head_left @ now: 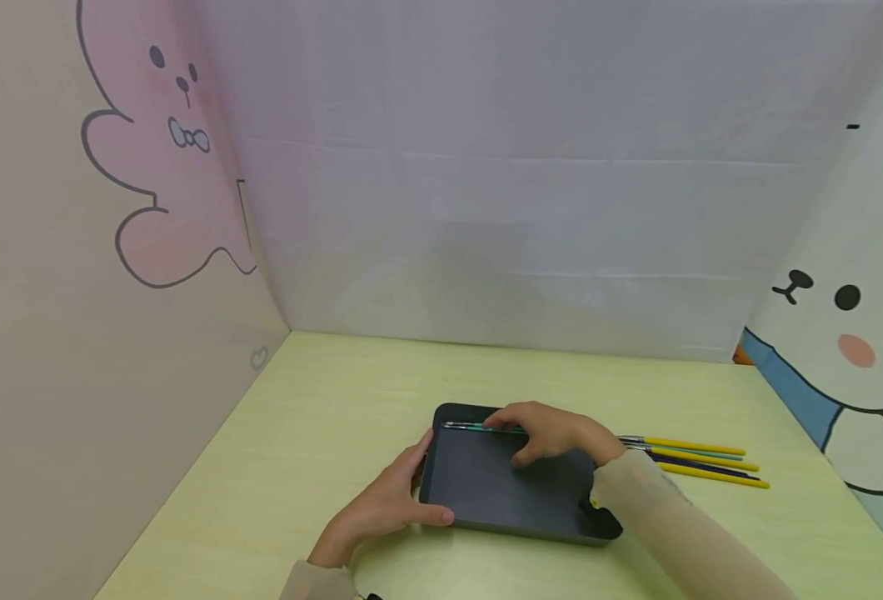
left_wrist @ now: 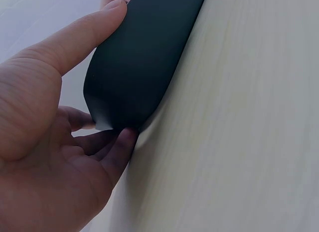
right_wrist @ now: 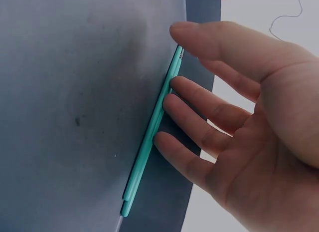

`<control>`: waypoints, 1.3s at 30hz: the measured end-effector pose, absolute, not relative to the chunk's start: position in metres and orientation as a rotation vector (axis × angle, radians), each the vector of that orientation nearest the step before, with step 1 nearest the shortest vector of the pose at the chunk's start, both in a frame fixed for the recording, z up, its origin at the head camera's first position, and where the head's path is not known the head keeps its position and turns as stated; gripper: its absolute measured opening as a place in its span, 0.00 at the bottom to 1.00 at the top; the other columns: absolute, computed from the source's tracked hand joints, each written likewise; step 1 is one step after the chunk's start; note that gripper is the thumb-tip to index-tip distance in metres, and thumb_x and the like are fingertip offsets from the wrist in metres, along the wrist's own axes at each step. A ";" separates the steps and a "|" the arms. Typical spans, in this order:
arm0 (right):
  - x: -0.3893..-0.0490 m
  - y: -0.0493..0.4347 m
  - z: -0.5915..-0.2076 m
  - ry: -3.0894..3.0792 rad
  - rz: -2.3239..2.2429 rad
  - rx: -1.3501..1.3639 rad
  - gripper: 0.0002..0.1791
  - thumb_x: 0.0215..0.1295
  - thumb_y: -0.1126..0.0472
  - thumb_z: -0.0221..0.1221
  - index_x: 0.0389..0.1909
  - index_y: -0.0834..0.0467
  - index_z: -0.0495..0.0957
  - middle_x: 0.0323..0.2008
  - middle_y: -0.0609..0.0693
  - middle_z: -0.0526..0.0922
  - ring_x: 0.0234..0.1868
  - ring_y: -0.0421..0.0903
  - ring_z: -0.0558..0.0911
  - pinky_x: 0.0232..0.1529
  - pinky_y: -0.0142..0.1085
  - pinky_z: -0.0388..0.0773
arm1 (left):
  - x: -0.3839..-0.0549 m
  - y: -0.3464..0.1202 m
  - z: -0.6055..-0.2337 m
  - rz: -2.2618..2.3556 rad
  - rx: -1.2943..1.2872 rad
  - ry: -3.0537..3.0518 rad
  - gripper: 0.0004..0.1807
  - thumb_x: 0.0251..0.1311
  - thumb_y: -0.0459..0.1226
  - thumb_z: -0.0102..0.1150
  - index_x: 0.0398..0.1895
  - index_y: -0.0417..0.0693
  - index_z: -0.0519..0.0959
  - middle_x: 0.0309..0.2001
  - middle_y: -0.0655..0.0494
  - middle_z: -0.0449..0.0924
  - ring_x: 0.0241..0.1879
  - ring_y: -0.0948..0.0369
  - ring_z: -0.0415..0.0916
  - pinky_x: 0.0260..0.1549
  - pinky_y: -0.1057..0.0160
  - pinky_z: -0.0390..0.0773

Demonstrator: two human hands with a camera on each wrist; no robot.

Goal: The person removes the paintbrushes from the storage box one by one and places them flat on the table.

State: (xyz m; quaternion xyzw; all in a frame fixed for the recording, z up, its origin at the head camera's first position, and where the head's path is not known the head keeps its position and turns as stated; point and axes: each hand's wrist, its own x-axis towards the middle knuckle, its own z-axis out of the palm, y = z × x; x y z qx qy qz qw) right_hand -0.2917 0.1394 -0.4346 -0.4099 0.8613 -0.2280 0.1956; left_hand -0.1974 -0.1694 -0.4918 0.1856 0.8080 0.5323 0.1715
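A dark grey rectangular tray [head_left: 486, 492] lies on the table. My left hand [head_left: 385, 504] holds its left end, the thumb along the near rim and the fingers round the corner, as the left wrist view shows. Two green-handled paintbrushes [right_wrist: 149, 132] lie side by side inside the tray along its far wall, their metal ferrules toward the left end. My right hand [head_left: 550, 433] reaches over the tray from the right. In the right wrist view its loosely extended fingertips touch the green handles, while the thumb stands off from them.
To the right of the tray lie several paintbrushes [head_left: 700, 460] with yellow, green and dark purple handles, ferrules toward the tray. A small yellow bit [head_left: 594, 503] shows at the tray's near right corner beside my right sleeve [head_left: 651, 492]. Printed sheets [head_left: 486, 208] enclose the table.
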 end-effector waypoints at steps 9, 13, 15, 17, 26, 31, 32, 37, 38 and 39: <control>-0.291 0.136 -0.434 2.403 -0.629 -1.118 0.35 0.66 0.65 0.72 0.73 0.64 0.73 0.67 0.60 0.77 0.67 0.61 0.77 0.66 0.54 0.75 | -0.197 -0.169 -0.492 1.505 0.524 2.301 0.72 0.55 0.52 0.82 0.89 0.50 0.37 0.84 0.44 0.48 0.79 0.49 0.60 0.73 0.43 0.64; -0.290 0.133 -0.435 2.408 -0.615 -1.118 0.35 0.67 0.64 0.71 0.73 0.66 0.73 0.65 0.61 0.77 0.64 0.61 0.78 0.64 0.54 0.76 | -0.198 -0.169 -0.492 1.503 0.525 2.296 0.71 0.56 0.51 0.82 0.88 0.49 0.37 0.85 0.43 0.47 0.79 0.49 0.60 0.73 0.44 0.64; -0.290 0.131 -0.435 2.414 -0.602 -1.124 0.34 0.67 0.63 0.71 0.72 0.66 0.73 0.64 0.61 0.77 0.62 0.60 0.78 0.62 0.53 0.77 | -0.197 -0.169 -0.492 1.508 0.524 2.287 0.71 0.56 0.50 0.82 0.88 0.48 0.37 0.85 0.43 0.47 0.79 0.48 0.60 0.73 0.44 0.64; -0.290 0.130 -0.436 2.419 -0.592 -1.116 0.34 0.67 0.63 0.71 0.72 0.66 0.73 0.63 0.61 0.77 0.60 0.59 0.78 0.61 0.53 0.76 | -0.197 -0.170 -0.493 1.505 0.519 2.286 0.71 0.57 0.50 0.82 0.88 0.48 0.36 0.85 0.43 0.47 0.79 0.48 0.59 0.73 0.44 0.64; -0.287 0.127 -0.440 2.451 -0.565 -1.063 0.33 0.68 0.62 0.70 0.72 0.66 0.74 0.63 0.60 0.75 0.60 0.56 0.77 0.60 0.52 0.76 | -0.198 -0.169 -0.493 1.501 0.517 2.290 0.71 0.57 0.50 0.82 0.88 0.48 0.37 0.85 0.42 0.46 0.80 0.47 0.58 0.73 0.42 0.62; -0.286 0.127 -0.441 2.466 -0.543 -1.096 0.31 0.68 0.62 0.70 0.70 0.66 0.76 0.60 0.59 0.75 0.55 0.54 0.77 0.56 0.50 0.77 | -0.198 -0.169 -0.492 1.517 0.528 2.272 0.70 0.57 0.49 0.82 0.88 0.48 0.36 0.85 0.42 0.46 0.79 0.48 0.60 0.72 0.45 0.65; -0.286 0.127 -0.441 2.465 -0.546 -1.102 0.30 0.68 0.62 0.70 0.70 0.66 0.76 0.59 0.58 0.76 0.55 0.54 0.77 0.56 0.50 0.77 | -0.198 -0.169 -0.492 1.524 0.531 2.265 0.70 0.57 0.48 0.82 0.88 0.49 0.36 0.85 0.42 0.46 0.79 0.48 0.61 0.72 0.45 0.65; -0.285 0.127 -0.441 2.440 -0.578 -1.124 0.28 0.67 0.65 0.70 0.67 0.63 0.79 0.58 0.56 0.77 0.57 0.56 0.78 0.59 0.52 0.77 | -0.198 -0.169 -0.492 1.541 0.544 2.252 0.70 0.58 0.46 0.82 0.88 0.48 0.36 0.84 0.41 0.46 0.77 0.48 0.63 0.71 0.48 0.68; -0.285 0.127 -0.442 2.436 -0.582 -1.122 0.27 0.67 0.65 0.70 0.67 0.63 0.80 0.58 0.55 0.77 0.58 0.56 0.78 0.60 0.52 0.77 | -0.198 -0.169 -0.493 1.541 0.543 2.253 0.70 0.58 0.46 0.82 0.88 0.48 0.36 0.84 0.41 0.46 0.77 0.48 0.63 0.71 0.48 0.68; -0.285 0.127 -0.442 2.431 -0.587 -1.124 0.27 0.67 0.65 0.70 0.66 0.62 0.80 0.57 0.55 0.77 0.58 0.56 0.78 0.60 0.52 0.77 | -0.198 -0.169 -0.493 1.538 0.539 2.255 0.70 0.57 0.46 0.82 0.88 0.48 0.36 0.84 0.41 0.46 0.77 0.48 0.63 0.71 0.49 0.68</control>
